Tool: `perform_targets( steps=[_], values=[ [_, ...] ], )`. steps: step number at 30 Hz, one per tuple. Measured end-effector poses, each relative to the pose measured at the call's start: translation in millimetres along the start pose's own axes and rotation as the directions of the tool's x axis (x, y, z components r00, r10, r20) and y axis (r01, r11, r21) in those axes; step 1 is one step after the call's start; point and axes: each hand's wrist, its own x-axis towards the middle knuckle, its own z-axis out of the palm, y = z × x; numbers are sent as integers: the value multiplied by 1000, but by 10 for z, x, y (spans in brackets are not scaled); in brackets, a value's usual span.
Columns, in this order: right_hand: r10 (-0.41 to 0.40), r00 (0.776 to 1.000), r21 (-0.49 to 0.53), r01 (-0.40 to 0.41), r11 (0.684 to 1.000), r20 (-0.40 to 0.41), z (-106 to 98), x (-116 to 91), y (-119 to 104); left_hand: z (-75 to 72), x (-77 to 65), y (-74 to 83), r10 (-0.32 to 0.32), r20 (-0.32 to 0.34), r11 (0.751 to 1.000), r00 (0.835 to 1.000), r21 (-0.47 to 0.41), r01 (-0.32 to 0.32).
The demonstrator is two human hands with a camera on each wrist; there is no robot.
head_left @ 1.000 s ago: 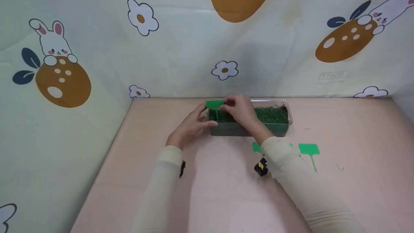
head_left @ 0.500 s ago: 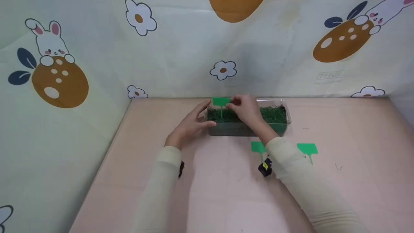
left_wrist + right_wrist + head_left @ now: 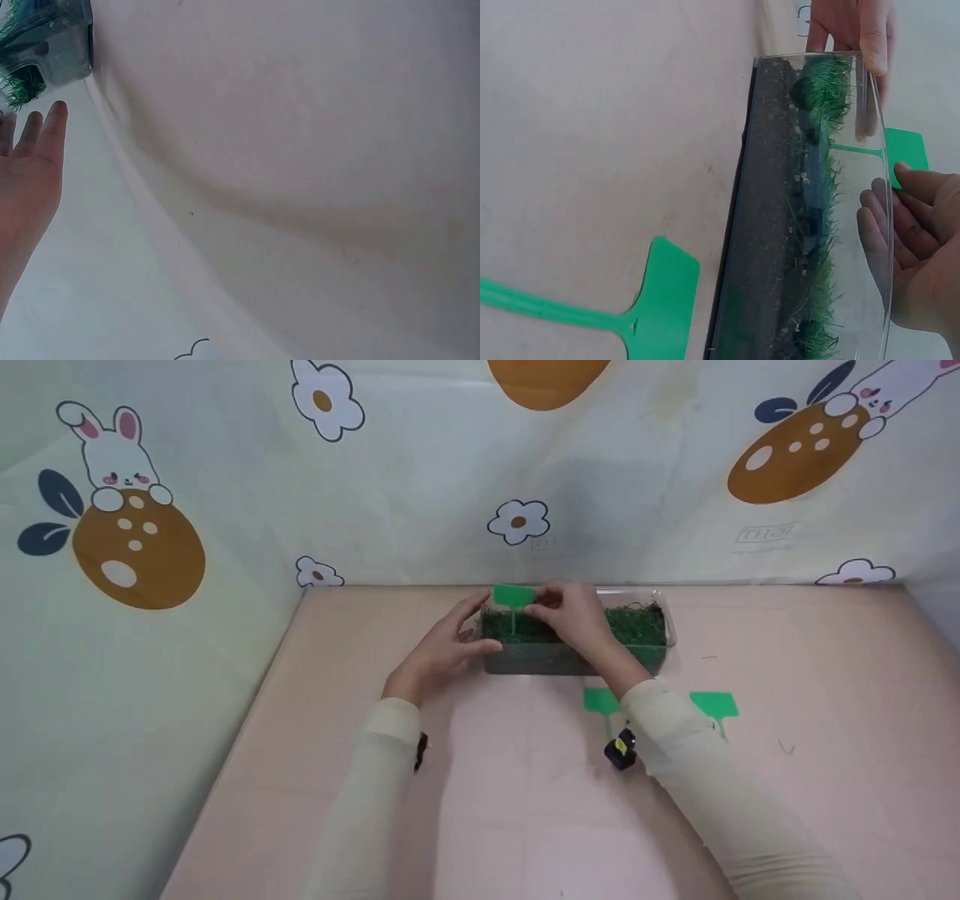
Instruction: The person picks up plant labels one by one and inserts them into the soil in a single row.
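Your right hand (image 3: 576, 616) pinches a flat green marker (image 3: 514, 596) upright in bristly grass (image 3: 636, 624); your left hand (image 3: 441, 649) spreads wide against the clear rectangular box (image 3: 525, 661).

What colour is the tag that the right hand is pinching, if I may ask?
The tag is plain green, which shows best in the head view.

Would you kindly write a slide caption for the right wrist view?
Right hand pinches a tag over grass in a clear box; left hand at one end.
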Motion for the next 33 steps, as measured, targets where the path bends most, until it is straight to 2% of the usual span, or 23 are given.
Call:
perform_targets(
  steps=[11, 22, 33],
  values=[
    [12, 1000, 68, -13, 998, 11, -201, -79, 75, 18, 11, 29, 8, -5, 1000, 1000, 9, -8],
    [-25, 1000, 75, 25, 997, -11, -372, -230, 236, 27, -4, 24, -12, -10, 1000, 1000, -21, 11],
    [-48, 999, 54, 49, 997, -10, -459, -346, 302, 6, -14, 13, -16, -10, 1000, 1000, 2, 16]
  ],
)
